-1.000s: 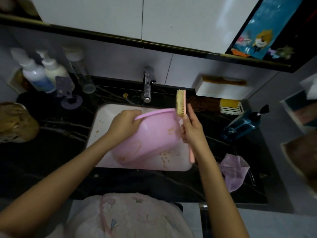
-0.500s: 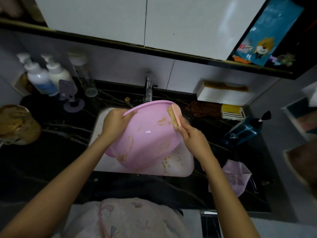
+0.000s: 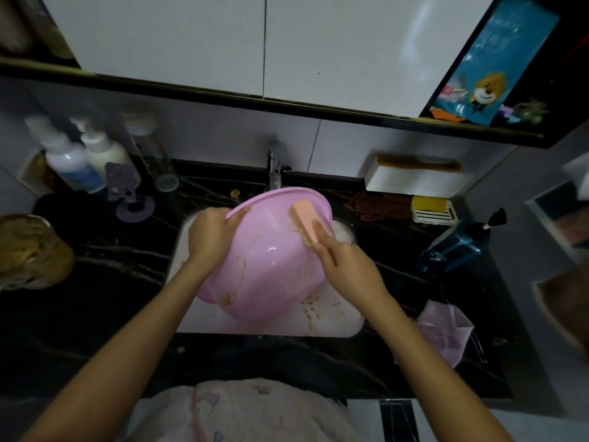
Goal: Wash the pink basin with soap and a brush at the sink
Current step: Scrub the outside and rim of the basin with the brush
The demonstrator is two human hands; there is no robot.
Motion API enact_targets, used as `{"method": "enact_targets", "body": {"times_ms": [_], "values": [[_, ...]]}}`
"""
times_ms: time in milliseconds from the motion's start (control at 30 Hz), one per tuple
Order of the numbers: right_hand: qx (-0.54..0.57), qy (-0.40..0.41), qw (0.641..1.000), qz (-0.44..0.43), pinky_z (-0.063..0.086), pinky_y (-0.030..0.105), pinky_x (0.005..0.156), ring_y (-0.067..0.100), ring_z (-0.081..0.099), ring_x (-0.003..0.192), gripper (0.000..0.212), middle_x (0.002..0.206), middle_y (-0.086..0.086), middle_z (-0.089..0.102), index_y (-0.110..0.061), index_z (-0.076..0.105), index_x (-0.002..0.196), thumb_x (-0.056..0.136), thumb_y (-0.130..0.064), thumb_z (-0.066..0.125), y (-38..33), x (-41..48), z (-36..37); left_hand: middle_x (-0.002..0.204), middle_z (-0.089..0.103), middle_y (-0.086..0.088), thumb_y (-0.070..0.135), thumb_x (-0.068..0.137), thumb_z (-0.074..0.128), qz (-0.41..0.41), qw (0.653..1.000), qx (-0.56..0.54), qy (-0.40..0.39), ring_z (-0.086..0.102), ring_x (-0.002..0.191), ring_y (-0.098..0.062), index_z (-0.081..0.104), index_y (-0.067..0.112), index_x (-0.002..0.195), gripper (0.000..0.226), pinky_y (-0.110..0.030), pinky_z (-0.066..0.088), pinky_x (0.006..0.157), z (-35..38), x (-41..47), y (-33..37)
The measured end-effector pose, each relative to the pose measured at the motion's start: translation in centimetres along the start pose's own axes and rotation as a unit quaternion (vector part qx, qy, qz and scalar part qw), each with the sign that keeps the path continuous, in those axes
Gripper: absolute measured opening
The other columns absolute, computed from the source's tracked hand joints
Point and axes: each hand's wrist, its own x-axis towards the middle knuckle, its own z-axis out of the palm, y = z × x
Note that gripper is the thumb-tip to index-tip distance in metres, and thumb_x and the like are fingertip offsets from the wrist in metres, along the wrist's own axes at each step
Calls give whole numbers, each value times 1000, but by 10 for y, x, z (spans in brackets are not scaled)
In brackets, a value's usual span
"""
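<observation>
Brush [image 3: 305,224] moved into basin [image 3: 271,269], left fingers [image 3: 238,215] gripping rim [image 3: 287,191]

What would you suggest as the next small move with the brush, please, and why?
Probably sweep the brush down the inner wall of the pink basin toward the brown streaks near its bottom. The right hand holds it by the upper rim; the left hand grips the rim, tilting the basin over the sink.

One head-worn wide-angle view looks forward and down, close over the sink [image 3: 345,320]
</observation>
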Motion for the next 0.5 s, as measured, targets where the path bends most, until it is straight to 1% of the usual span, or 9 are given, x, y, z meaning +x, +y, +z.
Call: {"method": "enact_targets", "body": {"times_ms": [67,133,200,267,300,333,367,434,500], "values": [[-38,-20,999,-19,39,28,51,22,62,72,45,83,5,65,-39,30,145,100,-43,32,7,-12,-6,44,36,1,51,86,49,13,1000,-11,-6,37,50,-21,33,15,45,56,-33,29,51,-3,4,-7],[-62,-20,997,35,43,29,53,21,63,72,44,82,4,65,-36,34,144,100,-41,32,22,1,-15,44,38,2,54,82,45,27,999,-14,-22,39,52,-19,38,14,47,53,-35,35,53,-2,4,-8],[-41,-2,997,69,42,28,51,19,60,67,45,76,4,61,-33,30,146,101,-38,30,21,19,-13,46,38,3,54,83,44,39,999,-12,-30,40,54,-20,41,14,49,53,-37,38,55,1,1,-6],[-12,-5,999,42,39,25,50,16,56,61,47,69,0,55,-34,23,148,101,-38,30,3,17,-3,46,34,1,53,84,45,38,999,-16,-15,36,53,-20,37,10,50,56,-36,35,53,3,1,-9],[-7,-7,1000,12,36,24,49,14,54,57,48,65,-2,53,-35,20,148,101,-39,30,-5,8,0,46,33,0,54,85,46,31,999,-22,-5,34,52,-20,30,11,53,56,-35,32,52,3,2,-12],[-14,-13,1000,-16,36,24,48,15,54,57,48,65,-2,54,-38,18,148,101,-40,30,-7,-4,1,47,32,-1,54,85,46,21,999,-28,2,33,52,-19,31,13,51,56,-35,30,52,2,4,-15],[-36,-19,999,-32,38,27,49,17,56,58,49,68,1,58,-39,19,147,100,-41,30,-1,-13,0,46,31,-2,54,85,47,13,999,-31,1,32,52,-19,31,9,52,58,-34,29,52,1,6,-18],[-76,-10,997,6,43,29,49,18,58,58,49,68,3,59,-37,22,148,100,-40,31,18,-8,-10,45,31,1,52,86,50,14,999,-37,-11,33,52,-19,35,11,49,57,-33,29,53,1,7,-18],[-61,7,995,77,40,26,46,16,56,58,49,66,0,55,-33,23,149,101,-39,30,25,14,-9,45,32,4,49,87,52,26,999,-33,-30,35,53,-17,35,15,48,55,-33,30,54,2,6,-11]]}}
